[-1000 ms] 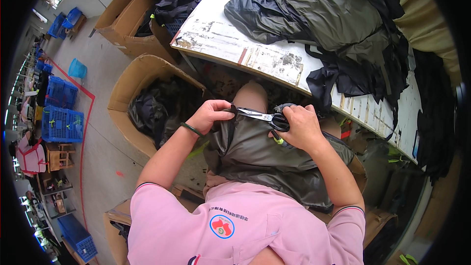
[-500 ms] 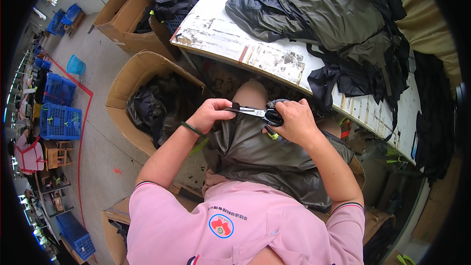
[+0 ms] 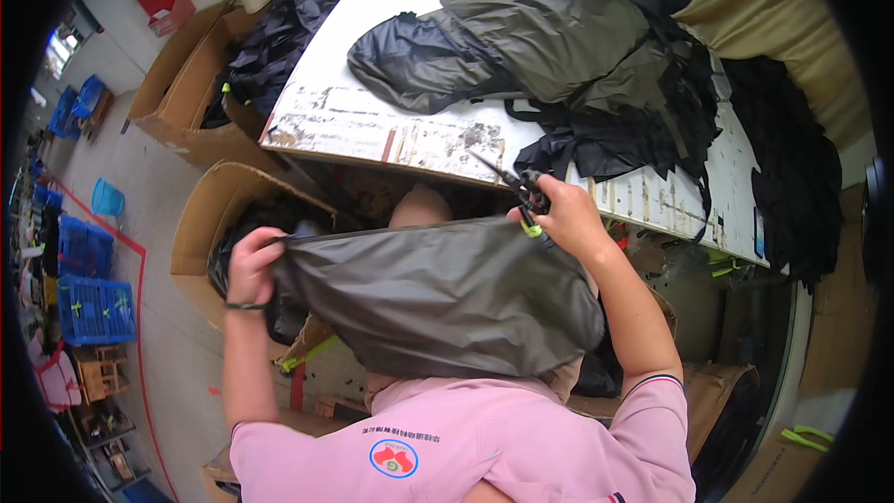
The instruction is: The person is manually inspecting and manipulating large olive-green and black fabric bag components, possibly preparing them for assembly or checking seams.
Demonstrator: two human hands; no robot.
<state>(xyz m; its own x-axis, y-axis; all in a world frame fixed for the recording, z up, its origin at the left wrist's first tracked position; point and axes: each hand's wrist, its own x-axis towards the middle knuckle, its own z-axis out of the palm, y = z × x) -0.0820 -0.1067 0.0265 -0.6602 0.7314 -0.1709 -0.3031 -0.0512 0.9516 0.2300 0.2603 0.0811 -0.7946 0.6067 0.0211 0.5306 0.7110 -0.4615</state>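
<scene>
My left hand (image 3: 251,265) is closed on the upper corner of a dark olive-grey piece of coated fabric (image 3: 447,293), which stretches across my lap. In my right hand (image 3: 568,219) is a pair of scissors (image 3: 503,174) with black handles and a yellow-green tag or strip. Their blades point up and left, away from the fabric, over the table's front edge. The fabric's upper edge runs to my right fingertips; whether they pinch it too, I cannot tell.
A worn white table (image 3: 372,130) ahead carries heaped dark fabric pieces (image 3: 559,28). An open cardboard box (image 3: 200,224) with dark fabric stands at my left, another box (image 3: 177,121) behind it. Blue crates (image 3: 98,307) and a light-blue bucket (image 3: 107,196) are farther left.
My left hand has moved left, drawing the fabric's edge out taut. The scissors, earlier at my left fingertips, have come away and now point up-left. The whole view has shifted.
</scene>
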